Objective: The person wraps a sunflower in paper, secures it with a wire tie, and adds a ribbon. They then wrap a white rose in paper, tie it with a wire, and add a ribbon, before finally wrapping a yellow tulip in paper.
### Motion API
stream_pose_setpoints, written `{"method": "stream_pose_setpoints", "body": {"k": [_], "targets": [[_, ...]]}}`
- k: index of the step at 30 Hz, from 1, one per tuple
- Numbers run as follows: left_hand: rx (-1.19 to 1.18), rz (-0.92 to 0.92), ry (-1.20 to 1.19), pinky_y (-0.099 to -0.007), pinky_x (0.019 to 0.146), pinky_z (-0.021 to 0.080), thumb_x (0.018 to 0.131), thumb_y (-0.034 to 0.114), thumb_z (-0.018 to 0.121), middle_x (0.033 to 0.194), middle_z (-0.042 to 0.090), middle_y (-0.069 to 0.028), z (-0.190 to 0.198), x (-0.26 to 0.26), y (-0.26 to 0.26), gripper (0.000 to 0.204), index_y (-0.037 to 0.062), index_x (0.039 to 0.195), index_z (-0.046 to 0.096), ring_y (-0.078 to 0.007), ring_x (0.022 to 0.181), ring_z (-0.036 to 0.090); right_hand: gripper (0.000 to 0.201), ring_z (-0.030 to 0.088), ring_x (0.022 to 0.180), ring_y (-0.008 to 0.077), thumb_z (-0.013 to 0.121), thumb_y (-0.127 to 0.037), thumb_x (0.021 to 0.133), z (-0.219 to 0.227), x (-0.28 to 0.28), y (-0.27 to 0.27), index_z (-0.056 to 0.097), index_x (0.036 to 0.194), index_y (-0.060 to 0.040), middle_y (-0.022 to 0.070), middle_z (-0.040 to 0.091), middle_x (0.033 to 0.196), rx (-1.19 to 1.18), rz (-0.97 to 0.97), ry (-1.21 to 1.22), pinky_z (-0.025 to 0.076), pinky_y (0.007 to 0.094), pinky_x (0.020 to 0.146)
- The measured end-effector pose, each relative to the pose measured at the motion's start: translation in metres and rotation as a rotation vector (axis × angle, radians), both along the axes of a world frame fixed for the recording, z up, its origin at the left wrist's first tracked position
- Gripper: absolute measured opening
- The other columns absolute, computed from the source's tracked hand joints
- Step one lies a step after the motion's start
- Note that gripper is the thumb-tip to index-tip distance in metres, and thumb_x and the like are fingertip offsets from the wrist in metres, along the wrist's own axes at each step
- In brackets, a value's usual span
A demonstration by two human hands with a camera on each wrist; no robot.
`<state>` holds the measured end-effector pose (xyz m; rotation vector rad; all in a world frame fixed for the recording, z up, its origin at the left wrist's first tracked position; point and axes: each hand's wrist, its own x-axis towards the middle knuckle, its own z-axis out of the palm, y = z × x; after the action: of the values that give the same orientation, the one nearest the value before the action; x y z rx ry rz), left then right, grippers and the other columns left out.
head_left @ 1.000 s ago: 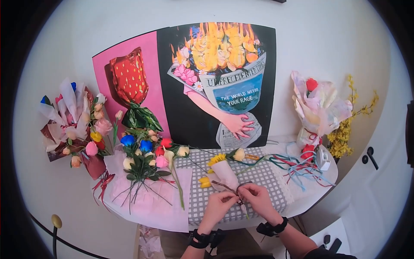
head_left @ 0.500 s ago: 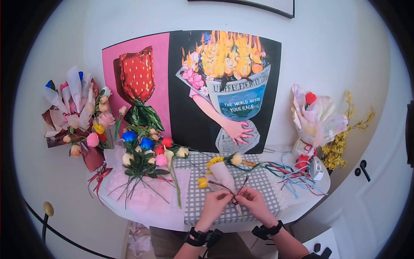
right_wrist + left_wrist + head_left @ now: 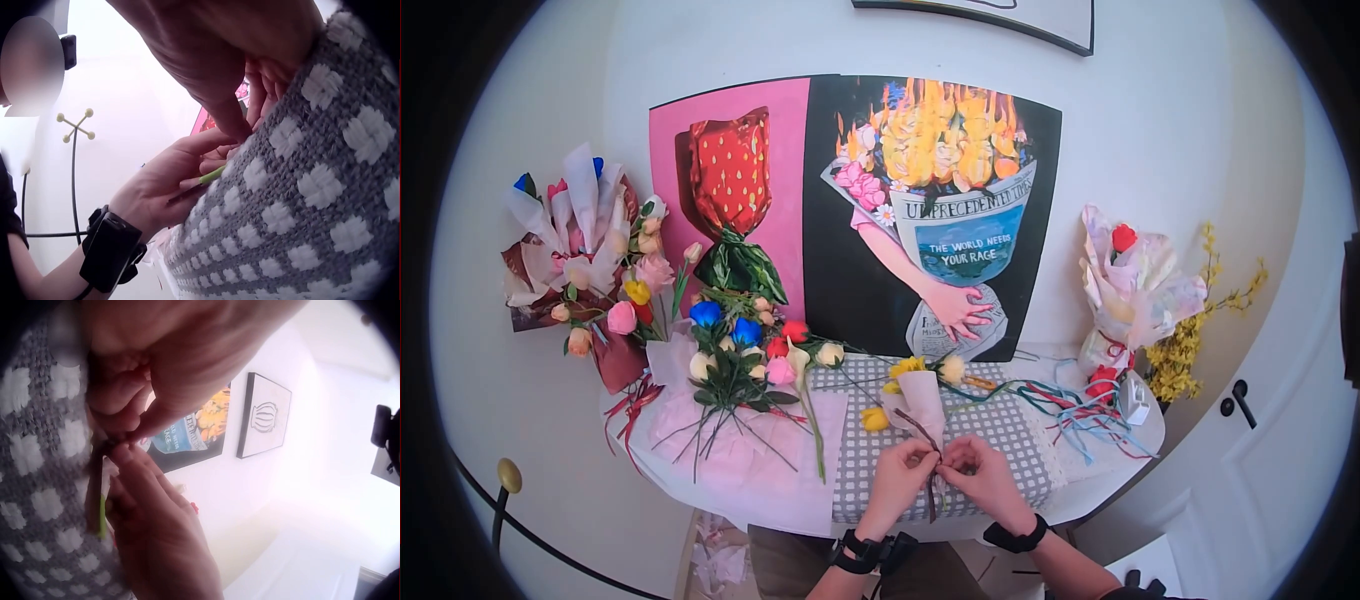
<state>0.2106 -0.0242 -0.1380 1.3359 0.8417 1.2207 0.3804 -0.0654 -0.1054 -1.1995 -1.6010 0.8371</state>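
Observation:
A small bouquet in pale pink paper [image 3: 920, 396] lies on the grey-and-white checked cloth [image 3: 1000, 440], a yellow flower [image 3: 907, 367] at its top. Both hands meet at its narrow lower part. My left hand [image 3: 903, 480] pinches a dark brownish-red ribbon [image 3: 913, 424] there between thumb and fingers. Facing it, my right hand [image 3: 985, 482] pinches the ribbon at the same spot. One ribbon end points up across the paper, another hangs toward the table's front. A green stem end [image 3: 212, 175] shows beside the left fingers in the right wrist view. The fingers hide the crossing of the ribbon.
Loose artificial flowers [image 3: 745, 350] lie on pink paper [image 3: 700, 440] at left. A yellow tulip [image 3: 874, 419] is by the bouquet. Tangled ribbons [image 3: 1070, 395] spread at right, near a wrapped bouquet [image 3: 1135, 275]. Two paintings [image 3: 960, 220] lean on the wall behind.
Two ribbon ends that both pointed up half a second ago now run one up and one down. The hands stay close together at the bouquet's stem. The head view has shifted slightly.

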Motion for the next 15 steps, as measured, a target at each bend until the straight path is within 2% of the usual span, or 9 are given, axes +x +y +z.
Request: {"method": "stream_pose_setpoints", "body": {"k": [1,2,5,7,11,15], "targets": [[0.014,-0.005,0.015,-0.0223,0.052,0.045,0.095,0.011,0.070,0.076,0.069,-0.0024,0.000,0.000,0.000,0.014,-0.0028,0.095,0.070,-0.0060,0.061,0.060,0.016,0.063,0.081,0.0083,0.075,-0.002,0.089,0.000,-0.002,0.000,0.071,0.103,0.0014,0.0037,0.070,0.094,-0.034,-0.034,0.097,0.051,0.0231,0.072],[0.014,-0.005,0.013,-0.0223,0.052,0.045,0.095,0.011,0.070,0.076,0.069,-0.0024,0.001,-0.001,-0.001,0.014,-0.0028,0.095,0.070,-0.0060,0.061,0.060,0.016,0.063,0.081,0.0083,0.075,-0.002,0.089,0.001,-0.003,0.000,0.071,0.103,0.0014,0.0037,0.070,0.094,-0.034,-0.034,0.094,0.051,0.0231,0.072],[0.004,-0.024,-0.043,-0.0228,0.052,0.046,0.094,0.009,0.070,0.077,0.069,-0.0020,0.007,-0.004,-0.005,0.011,-0.0024,0.096,0.070,-0.0063,0.060,0.061,0.014,0.063,0.078,0.0085,0.076,-0.001,0.087,0.001,-0.004,0.004,0.069,0.099,0.0016,0.0036,0.068,0.094,-0.020,-0.074,-0.031,0.051,0.0230,0.071],[0.004,-0.032,0.009,-0.0225,0.051,0.046,0.094,0.007,0.070,0.077,0.069,-0.0026,0.010,-0.006,-0.007,0.010,-0.0018,0.098,0.070,-0.0067,0.060,0.062,0.017,0.062,0.070,0.0110,0.077,-0.005,0.088,-0.007,0.001,0.011,0.069,0.101,0.0010,0.0053,0.065,0.088,0.095,-0.052,-0.108,0.050,0.0255,0.064],[0.058,0.006,0.038,-0.0219,0.052,0.046,0.094,0.007,0.070,0.077,0.069,-0.0033,0.005,-0.004,-0.006,0.010,-0.0011,0.099,0.070,-0.0071,0.059,0.062,0.017,0.062,0.069,0.0111,0.077,-0.005,0.088,-0.009,0.004,0.017,0.067,0.100,0.0011,0.0060,0.063,0.087,0.150,-0.024,-0.115,0.049,0.0259,0.062],[-0.007,0.016,0.039,-0.0215,0.047,0.044,0.094,0.010,0.071,0.075,0.069,-0.0029,0.008,-0.005,-0.010,0.011,0.0006,0.100,0.071,-0.0072,0.059,0.063,0.016,0.062,0.066,0.0155,0.074,-0.005,0.087,-0.003,-0.003,0.012,0.062,0.095,-0.0002,0.0092,0.062,0.081,0.178,-0.066,-0.210,0.049,0.0301,0.059]]}}
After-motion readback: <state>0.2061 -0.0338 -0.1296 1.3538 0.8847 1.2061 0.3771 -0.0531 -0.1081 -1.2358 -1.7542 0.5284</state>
